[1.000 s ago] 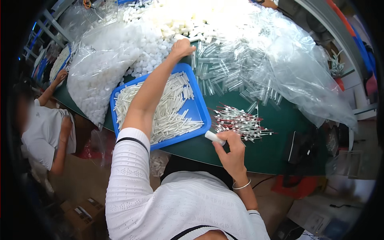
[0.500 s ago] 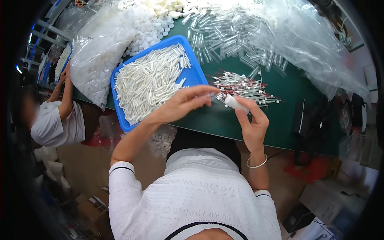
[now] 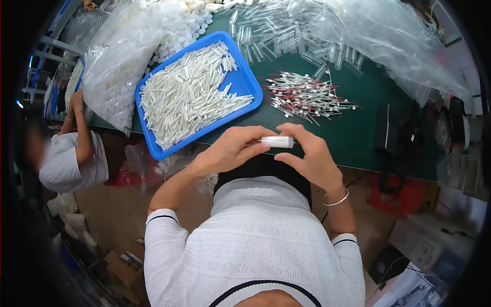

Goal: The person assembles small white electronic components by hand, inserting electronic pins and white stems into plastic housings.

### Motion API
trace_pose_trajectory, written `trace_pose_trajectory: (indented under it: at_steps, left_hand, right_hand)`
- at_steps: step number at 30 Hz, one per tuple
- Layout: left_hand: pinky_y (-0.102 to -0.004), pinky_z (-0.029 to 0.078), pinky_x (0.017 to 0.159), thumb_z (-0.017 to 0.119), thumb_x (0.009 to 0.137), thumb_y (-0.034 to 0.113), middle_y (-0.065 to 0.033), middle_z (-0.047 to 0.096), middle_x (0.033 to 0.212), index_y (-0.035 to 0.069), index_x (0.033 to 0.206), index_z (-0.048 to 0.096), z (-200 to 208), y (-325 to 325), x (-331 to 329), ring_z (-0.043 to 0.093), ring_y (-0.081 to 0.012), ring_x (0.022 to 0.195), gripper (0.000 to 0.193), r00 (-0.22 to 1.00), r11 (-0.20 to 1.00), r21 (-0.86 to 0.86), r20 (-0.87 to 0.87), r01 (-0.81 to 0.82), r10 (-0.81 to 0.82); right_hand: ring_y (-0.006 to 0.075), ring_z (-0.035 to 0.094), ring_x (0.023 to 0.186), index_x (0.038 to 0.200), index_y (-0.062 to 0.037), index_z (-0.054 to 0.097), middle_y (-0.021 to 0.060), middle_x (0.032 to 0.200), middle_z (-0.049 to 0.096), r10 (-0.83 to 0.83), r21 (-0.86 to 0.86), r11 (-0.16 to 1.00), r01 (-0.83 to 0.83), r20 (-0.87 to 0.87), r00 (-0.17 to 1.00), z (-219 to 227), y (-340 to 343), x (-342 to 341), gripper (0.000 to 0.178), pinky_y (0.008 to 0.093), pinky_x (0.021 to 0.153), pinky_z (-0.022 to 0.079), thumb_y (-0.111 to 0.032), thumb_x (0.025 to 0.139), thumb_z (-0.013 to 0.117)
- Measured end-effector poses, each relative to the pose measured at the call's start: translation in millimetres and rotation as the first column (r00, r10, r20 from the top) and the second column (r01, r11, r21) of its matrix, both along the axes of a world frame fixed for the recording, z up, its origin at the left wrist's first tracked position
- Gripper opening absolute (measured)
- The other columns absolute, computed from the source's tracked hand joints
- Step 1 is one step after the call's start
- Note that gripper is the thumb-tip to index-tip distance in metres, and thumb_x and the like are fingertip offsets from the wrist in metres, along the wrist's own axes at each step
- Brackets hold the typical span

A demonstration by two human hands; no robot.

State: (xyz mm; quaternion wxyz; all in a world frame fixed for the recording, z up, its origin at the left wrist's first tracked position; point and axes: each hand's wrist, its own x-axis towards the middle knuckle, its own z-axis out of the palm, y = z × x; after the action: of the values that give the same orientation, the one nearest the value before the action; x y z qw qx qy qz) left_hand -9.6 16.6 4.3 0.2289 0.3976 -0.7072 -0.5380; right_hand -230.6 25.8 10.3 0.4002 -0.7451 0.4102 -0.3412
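Observation:
Close to my body, at the table's near edge, a short white tube (image 3: 279, 142) lies sideways between my hands. My left hand (image 3: 230, 151) pinches its left end between thumb and fingers. Around the right end curves my right hand (image 3: 313, 157), its thumb spread away from the tube; whether a fingertip touches it I cannot tell. Beyond the hands lies a loose pile of thin red and white wires with small white connectors (image 3: 309, 97). To the left, a blue tray (image 3: 238, 92) holds many slim white sticks (image 3: 184, 97).
Clear plastic tubes (image 3: 291, 41) are heaped at the back under a clear plastic bag (image 3: 378, 46). Another bag (image 3: 110, 66) at the left spills round white caps (image 3: 179, 30). A black object (image 3: 388, 130) stands at the right. Another person (image 3: 74, 153) works at far left.
The white tube has come away from the wire pile toward my body. My left hand now grips its left end, and my right thumb has come off it. The view has shifted slightly.

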Motion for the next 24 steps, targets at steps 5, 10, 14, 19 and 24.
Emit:
trace_pose_trajectory:
  at_steps: [5, 10, 14, 19, 24]
  left_hand:
    - [-0.0292, 0.042, 0.061, 0.050, 0.100, 0.021, -0.0049, 0.053, 0.071, 0.002, 0.111, 0.061, 1.6, 4.0, -1.5, 0.048, -0.0143, 0.065, 0.024, 0.990, 0.983, 0.146, -0.102, 0.108, -0.094]
    - [-0.0364, 0.041, 0.059, 0.048, 0.100, 0.019, -0.0097, 0.053, 0.067, 0.000, 0.091, 0.058, -15.5, 9.9, -2.5, 0.051, -0.0232, 0.060, 0.023, 0.999, 0.989, 0.145, 0.012, 0.031, -0.033]
    - [-0.0349, 0.041, 0.056, 0.046, 0.100, 0.018, -0.0163, 0.054, 0.072, -0.001, 0.092, 0.058, -27.5, 23.0, -10.3, 0.051, -0.0293, 0.060, 0.023, 0.997, 0.964, -0.264, 0.066, -0.013, 0.032]
    - [-0.0361, 0.044, 0.058, 0.054, 0.095, 0.016, -0.0149, 0.059, 0.076, 0.000, 0.092, 0.058, -28.8, 26.1, -11.0, 0.056, -0.0314, 0.065, 0.017, 0.997, 0.979, -0.192, 0.032, -0.064, 0.072]
    - [-0.0376, 0.047, 0.063, 0.065, 0.088, 0.016, -0.0147, 0.061, 0.082, 0.003, 0.100, 0.059, -8.8, 21.5, -10.9, 0.061, -0.0344, 0.074, 0.019, 0.993, 0.997, 0.055, 0.106, -0.062, 0.056]
  right_hand:
    - [0.0121, 0.065, 0.076, 0.100, 0.0030, 0.056, 0.0085, 0.086, 0.065, 0.062, 0.366, 0.917, -0.158, 0.259, 0.964, -15.4, 4.4, -7.4, 0.016, 0.0249, 0.069, 0.053, 0.000, 0.086, 0.065]
    - [0.0100, 0.065, 0.074, 0.097, 0.0020, 0.056, 0.0071, 0.082, 0.064, -0.068, 0.557, 0.810, -0.183, 0.399, 0.914, -22.0, 6.9, -4.4, 0.008, 0.0209, 0.064, 0.053, 0.000, 0.090, 0.060]
    - [0.0092, 0.065, 0.074, 0.094, 0.0012, 0.056, 0.0067, 0.082, 0.065, -0.014, 0.624, 0.756, -0.199, 0.320, 0.947, -24.6, 2.5, -6.1, 0.007, 0.0204, 0.062, 0.053, -0.001, 0.090, 0.061]
    - [0.0094, 0.064, 0.077, 0.098, 0.0031, 0.059, 0.0075, 0.088, 0.065, -0.015, 0.622, 0.763, -0.179, 0.293, 0.956, -31.5, 11.9, -1.6, 0.011, 0.0210, 0.065, 0.053, 0.001, 0.088, 0.063]
    - [0.0114, 0.062, 0.080, 0.102, 0.0014, 0.069, 0.0089, 0.099, 0.066, -0.215, 0.344, 0.938, 0.052, 0.456, 0.863, -54.9, 29.5, 7.2, 0.020, 0.0224, 0.068, 0.052, 0.002, 0.083, 0.068]
